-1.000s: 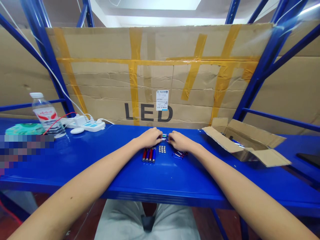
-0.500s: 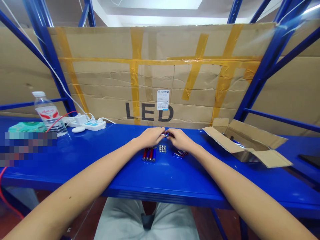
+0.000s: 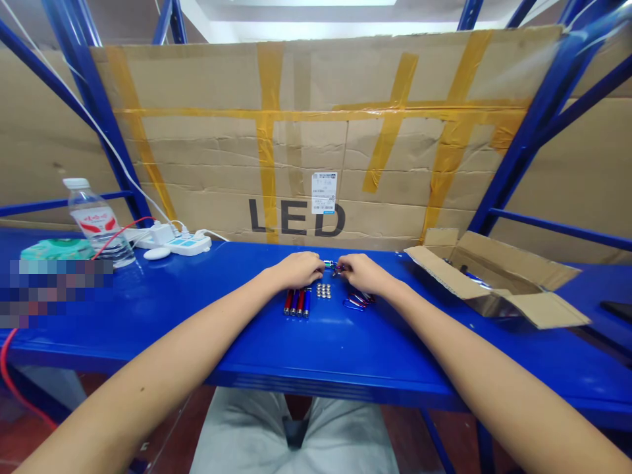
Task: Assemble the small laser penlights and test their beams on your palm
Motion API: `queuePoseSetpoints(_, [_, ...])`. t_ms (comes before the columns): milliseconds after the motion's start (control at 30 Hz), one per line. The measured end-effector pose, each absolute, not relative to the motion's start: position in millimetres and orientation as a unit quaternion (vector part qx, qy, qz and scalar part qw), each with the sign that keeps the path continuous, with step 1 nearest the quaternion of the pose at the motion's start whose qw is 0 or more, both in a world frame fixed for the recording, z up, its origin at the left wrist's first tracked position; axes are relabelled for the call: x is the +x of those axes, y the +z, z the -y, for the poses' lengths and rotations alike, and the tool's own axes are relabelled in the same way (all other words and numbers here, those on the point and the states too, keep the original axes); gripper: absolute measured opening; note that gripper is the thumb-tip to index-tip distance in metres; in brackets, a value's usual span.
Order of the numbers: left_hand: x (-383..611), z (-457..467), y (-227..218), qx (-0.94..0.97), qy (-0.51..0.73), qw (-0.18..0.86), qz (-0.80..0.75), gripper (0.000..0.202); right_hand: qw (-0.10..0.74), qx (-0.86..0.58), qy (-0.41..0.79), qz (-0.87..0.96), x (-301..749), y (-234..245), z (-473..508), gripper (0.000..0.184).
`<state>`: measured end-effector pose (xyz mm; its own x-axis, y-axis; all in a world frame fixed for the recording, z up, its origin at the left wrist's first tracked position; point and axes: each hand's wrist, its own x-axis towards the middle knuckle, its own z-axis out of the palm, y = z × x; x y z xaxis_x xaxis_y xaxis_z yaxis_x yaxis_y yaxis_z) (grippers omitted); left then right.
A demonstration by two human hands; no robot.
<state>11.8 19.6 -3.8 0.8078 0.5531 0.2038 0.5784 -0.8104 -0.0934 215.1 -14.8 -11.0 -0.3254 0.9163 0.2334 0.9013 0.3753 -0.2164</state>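
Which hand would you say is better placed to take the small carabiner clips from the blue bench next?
Probably the right hand: it sits just beyond the carabiner clips, while the left hand is farther off, behind the small flashlights.

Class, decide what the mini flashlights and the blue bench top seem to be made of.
The mini flashlights look like coloured metal, perhaps anodized aluminium: sheen, silver ends. The bench top looks like gloss-painted steel: smooth, with bright reflections.
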Motion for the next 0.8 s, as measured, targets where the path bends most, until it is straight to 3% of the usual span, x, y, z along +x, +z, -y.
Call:
queuePoseSetpoints(233, [10,-24,-4,-0.949,-0.056,0.076,0.301,0.023,0.155,-0.562,0.049,0.811,216,-11,17,0.013])
queuePoseSetpoints(567, [3,-28,-5,-0.937,-0.114,0.01,0.329,0.029,0.279,-0.519,0.077,0.804,216,-17,11,0.009])
queuePoseSetpoints(800, [9,-23,-6,-0.945,-0.108,0.042,0.304,0.032,0.28,-0.508,0.096,0.809,212,-23,5,0.007])
